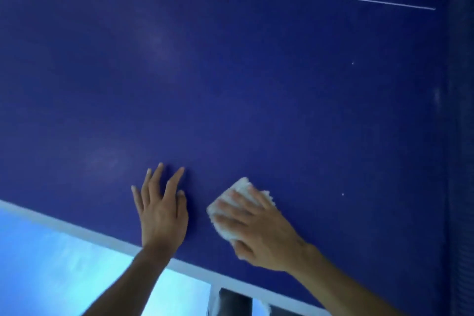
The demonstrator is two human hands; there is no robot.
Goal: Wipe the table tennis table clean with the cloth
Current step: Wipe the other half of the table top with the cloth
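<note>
**Cloth pinned flat under the right hand, near the table's close edge**

The right hand (259, 233) lies spread on the white cloth (241, 185), fingers straight and pressing it onto the blue table tennis table (230, 84). The thumb sits at the cloth's near edge, and it may be pinching it. The fingers point ahead and leftward. The left hand (161, 210) rests flat and empty just beside it, bracing.

Nearly all the tabletop lies ahead of the cloth. One white speck (343, 194) sits to its right, closer to the right hand. Pale smudges (105, 159) lie ahead-left. The hand hides much of the cloth, and the dark band (461, 136) at far right is unclear.
</note>
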